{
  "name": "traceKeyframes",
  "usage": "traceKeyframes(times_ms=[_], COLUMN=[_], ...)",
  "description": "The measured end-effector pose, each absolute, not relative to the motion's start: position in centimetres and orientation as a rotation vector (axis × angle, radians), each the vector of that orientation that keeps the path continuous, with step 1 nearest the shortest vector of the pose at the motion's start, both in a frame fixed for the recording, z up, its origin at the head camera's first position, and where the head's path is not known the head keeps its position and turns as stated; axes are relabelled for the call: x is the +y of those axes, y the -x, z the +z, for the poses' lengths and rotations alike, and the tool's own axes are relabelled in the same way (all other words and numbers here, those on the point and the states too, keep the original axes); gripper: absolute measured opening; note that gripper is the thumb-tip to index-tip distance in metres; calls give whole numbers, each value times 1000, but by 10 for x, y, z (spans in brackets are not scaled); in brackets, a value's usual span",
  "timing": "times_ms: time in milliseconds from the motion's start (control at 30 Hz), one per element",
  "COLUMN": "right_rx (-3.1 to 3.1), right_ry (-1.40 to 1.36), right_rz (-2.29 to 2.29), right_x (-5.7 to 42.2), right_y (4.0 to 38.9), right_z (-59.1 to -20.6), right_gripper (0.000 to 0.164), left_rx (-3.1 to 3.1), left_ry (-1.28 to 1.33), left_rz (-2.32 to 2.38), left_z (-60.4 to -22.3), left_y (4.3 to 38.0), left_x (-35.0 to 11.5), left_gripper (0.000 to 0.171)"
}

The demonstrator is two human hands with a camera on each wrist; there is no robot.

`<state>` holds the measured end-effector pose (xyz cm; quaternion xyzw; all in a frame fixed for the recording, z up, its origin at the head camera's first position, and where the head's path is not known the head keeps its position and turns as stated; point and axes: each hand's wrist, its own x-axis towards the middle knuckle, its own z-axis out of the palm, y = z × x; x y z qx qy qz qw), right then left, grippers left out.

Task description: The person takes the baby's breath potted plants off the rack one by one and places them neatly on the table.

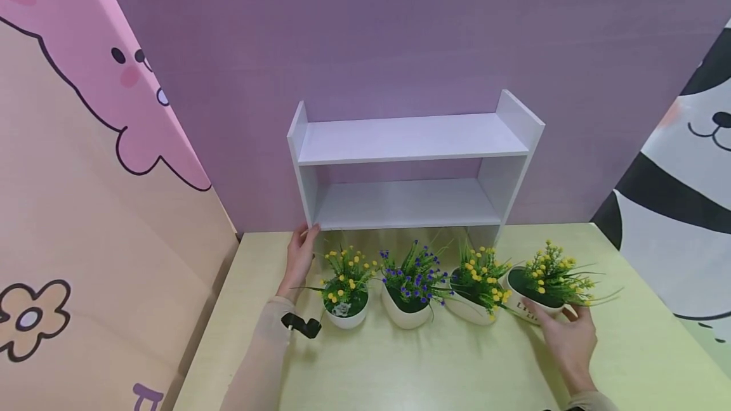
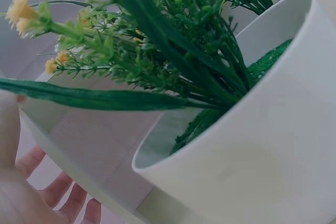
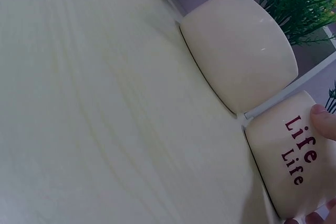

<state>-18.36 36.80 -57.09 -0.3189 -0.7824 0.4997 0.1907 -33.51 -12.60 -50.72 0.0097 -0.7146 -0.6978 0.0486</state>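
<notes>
At the left end of a white two-tier shelf (image 1: pixel 408 203), my left hand (image 1: pixel 299 257) grips the lower part of the side panel. In the left wrist view its fingers (image 2: pixel 56 190) lie along the panel's outer side, with the thumb by the front edge. My right hand (image 1: pixel 571 338) holds the rightmost potted plant (image 1: pixel 553 276), a yellow-flowered one in a white pot. The right wrist view shows "Life" lettering on that pot (image 3: pixel 294 156), the thumb against its wall and fingertips low on the far side. The pot stands on the table.
Three more artificial plants in white pots line the table (image 1: pixel 434 366) before the shelf: a yellow one (image 1: pixel 345 287) at left, a purple-blue one (image 1: pixel 408 287), and another yellow one (image 1: pixel 476 284). A purple wall (image 1: pixel 400 30) rises behind; cartoon-printed panels flank both sides.
</notes>
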Motion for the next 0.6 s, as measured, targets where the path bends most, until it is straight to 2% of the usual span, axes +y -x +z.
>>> traceKeyframes(times_ms=[400,600], right_rx=[-2171,-2168], right_ry=[878,887], right_rz=[1401,1403], right_x=[365,365], right_y=[182,182], right_z=[-572,-570], right_gripper=[96,99], left_rx=[-2163,-2152], left_ry=[-12,-8], left_rz=[-2143,-2159], left_z=[-519,-519], left_y=[342,340], left_x=[-131,-130], left_gripper=[67,66])
